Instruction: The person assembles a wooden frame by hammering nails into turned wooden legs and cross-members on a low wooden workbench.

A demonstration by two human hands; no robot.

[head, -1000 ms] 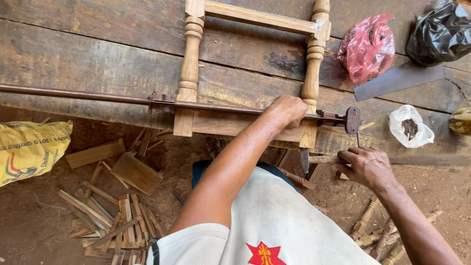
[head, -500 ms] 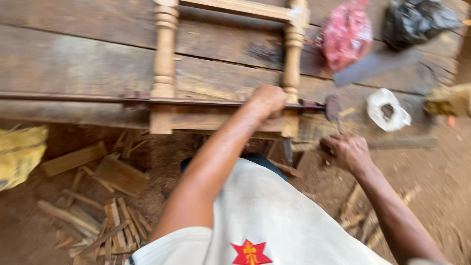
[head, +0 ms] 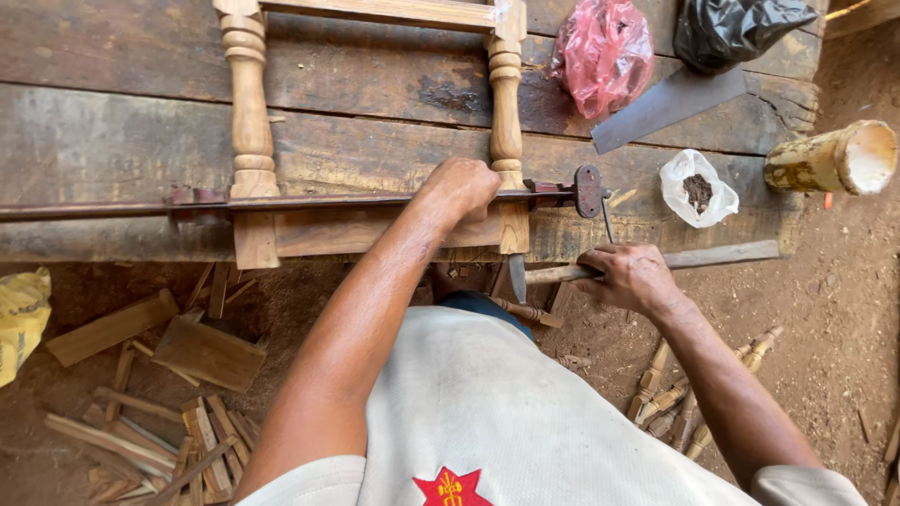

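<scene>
Meanwhile, left hand point(head: 459, 187) curls fingers tight on the bar clamp point(head: 375, 200), right hand point(head: 630, 276) grips a wooden handle point(head: 555, 275).

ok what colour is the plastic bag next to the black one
Pink-red plastic bag, clearest in the head view, beside the black bag.

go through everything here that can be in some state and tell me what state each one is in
left hand: closed on the bar clamp
right hand: gripping a wooden handle
bar clamp: lying across the turned wooden frame
pink bag: bunched shut
black bag: crumpled
clear bag: open, dark stuff inside
</scene>
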